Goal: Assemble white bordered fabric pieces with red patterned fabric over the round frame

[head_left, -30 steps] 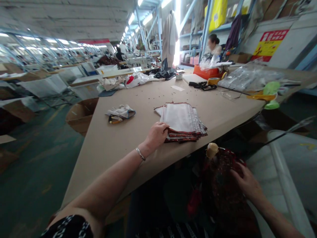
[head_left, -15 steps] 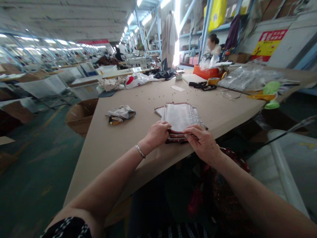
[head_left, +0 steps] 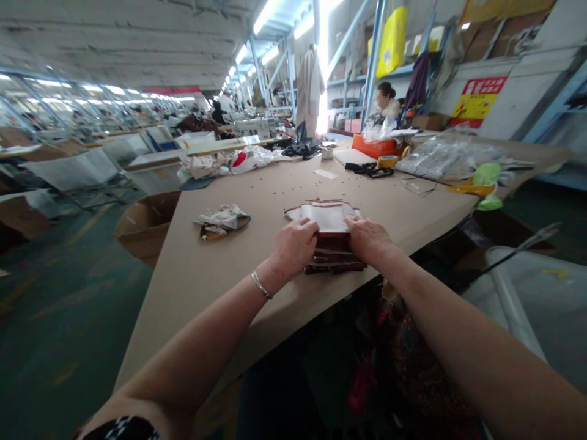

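A stack of cut fabric pieces, white on top with dark reddish-brown edges, lies near the table's front edge. My left hand is closed on the near left corner of the top fabric piece. At its near right corner, my right hand pinches the same piece. Its near edge is raised off the stack, and a reddish-brown side faces me. The fingertips are partly hidden behind the cloth.
White work gloves lie left of the stack on the brown-covered table. Further back are black straps, an orange bin and clear plastic bags. A cardboard box stands on the floor at left. A person sits behind.
Both hands have raised the near edge of the top fabric piece, so its reddish-brown side now shows. My right hand has turned and shifted slightly up. The view has tilted a little.
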